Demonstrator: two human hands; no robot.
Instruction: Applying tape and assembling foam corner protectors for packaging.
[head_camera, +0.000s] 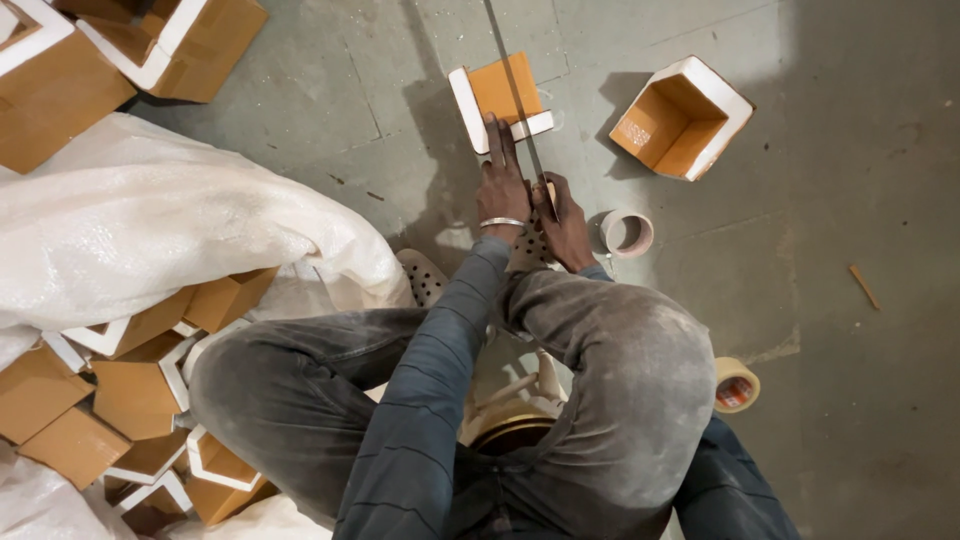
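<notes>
Cardboard corner piece (497, 95) (white-edged) under left hand (502, 183); right hand (566, 222) beside.

Brown cardboard piece (503, 88), white edging; grey floor (850, 300); white sack (150, 220); striped grey sleeve (430, 390).

I see my left hand (502, 185) pressing a white-edged cardboard corner piece (500, 98) flat on the concrete floor (860, 200), my right hand (563, 222) gripping a long metal blade (512, 85) laid across it.
</notes>
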